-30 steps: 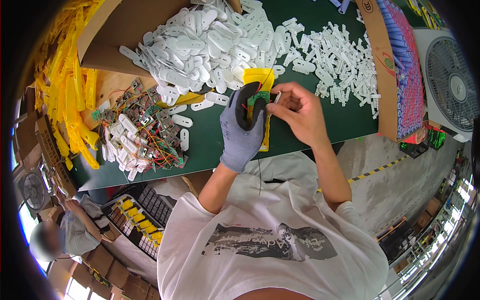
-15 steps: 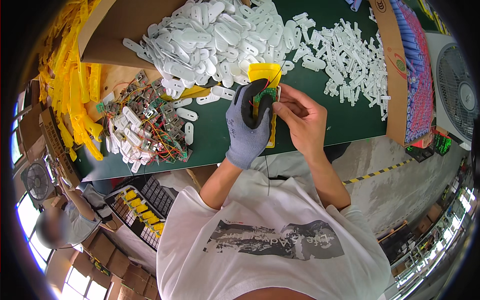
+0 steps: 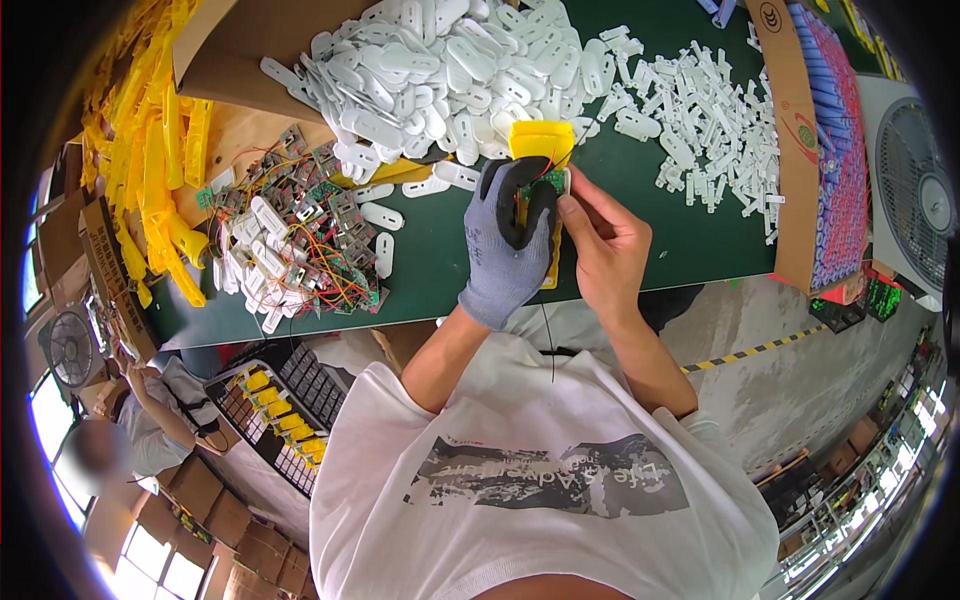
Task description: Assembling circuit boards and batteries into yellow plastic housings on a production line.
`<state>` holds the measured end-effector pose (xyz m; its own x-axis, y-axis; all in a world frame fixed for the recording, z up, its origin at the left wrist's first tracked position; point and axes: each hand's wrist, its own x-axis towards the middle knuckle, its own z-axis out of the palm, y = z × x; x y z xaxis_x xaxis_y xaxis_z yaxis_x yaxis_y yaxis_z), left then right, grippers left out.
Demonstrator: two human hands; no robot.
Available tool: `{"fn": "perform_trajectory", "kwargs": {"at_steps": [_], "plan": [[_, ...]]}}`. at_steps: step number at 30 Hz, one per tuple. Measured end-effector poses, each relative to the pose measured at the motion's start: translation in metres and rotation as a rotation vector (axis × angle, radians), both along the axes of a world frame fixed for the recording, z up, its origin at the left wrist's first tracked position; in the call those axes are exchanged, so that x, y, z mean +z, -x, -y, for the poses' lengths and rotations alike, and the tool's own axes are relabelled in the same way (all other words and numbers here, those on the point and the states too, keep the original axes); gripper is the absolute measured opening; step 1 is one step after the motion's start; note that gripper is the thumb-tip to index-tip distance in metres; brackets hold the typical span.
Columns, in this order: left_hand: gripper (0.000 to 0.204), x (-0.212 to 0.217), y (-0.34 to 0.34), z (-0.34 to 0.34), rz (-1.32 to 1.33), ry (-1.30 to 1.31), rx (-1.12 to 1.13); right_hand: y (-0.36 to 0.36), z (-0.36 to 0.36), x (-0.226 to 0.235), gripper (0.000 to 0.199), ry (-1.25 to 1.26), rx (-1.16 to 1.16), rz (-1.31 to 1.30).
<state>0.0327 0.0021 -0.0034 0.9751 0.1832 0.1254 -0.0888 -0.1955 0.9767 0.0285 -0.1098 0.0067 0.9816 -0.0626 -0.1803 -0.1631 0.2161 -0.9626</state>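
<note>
My left hand [image 3: 507, 245], in a grey glove with black fingers, is closed around a yellow plastic housing [image 3: 541, 139] held upright over the front of the table. A small green circuit board [image 3: 551, 182] with thin red and black wires shows inside the housing, partly covered by the gloved fingers. My bare right hand [image 3: 608, 240] pinches the housing's right edge beside the board, thumb and fingers closed. A slim whitish edge shows at the fingertips; its kind I cannot make out. A black wire [image 3: 550, 330] hangs below the housing towards my shirt.
On the green table [image 3: 700, 235] lie heaps of white oval covers [image 3: 470, 60], small white plastic parts [image 3: 715, 120] and wired circuit boards [image 3: 350, 250]. Yellow housings [image 3: 160, 150] pile up left. A cardboard box of blue cylinders [image 3: 835, 180] and a fan [image 3: 910, 185] stand right. Another person [image 3: 150, 420] works at far left.
Both hands keep their grip on the housing, and the right thumb has shifted slightly up along its edge. The whole view has moved a little.
</note>
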Motion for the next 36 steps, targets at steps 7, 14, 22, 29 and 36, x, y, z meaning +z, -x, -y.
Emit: {"fn": "perform_trajectory", "kwargs": {"at_steps": [7, 14, 22, 29, 36], "plan": [[0.028, 0.006, -0.005, -0.001, -0.001, -0.059, -0.007, -0.004, 0.002, -0.003, 0.029, 0.133, 0.018, 0.086], [0.025, -0.001, -0.001, -0.004, -0.039, -0.038, 0.029, -0.005, 0.016, 0.005, 0.047, 0.561, 0.293, 0.453], [0.035, 0.052, -0.093, 0.06, -0.003, 0.219, 0.032, 0.0, 0.083, -0.001, 0.036, 0.308, -0.16, 0.271], [0.059, 0.068, -0.368, 0.105, 0.048, -0.246, 0.268, 0.002, 0.096, -0.006, 0.02, 0.725, -0.172, 0.48], [0.084, 0.022, -0.541, 0.053, -0.025, -0.797, 0.193, 0.009, 0.091, -0.005, 0.021, 0.879, -0.136, 0.518]]}}
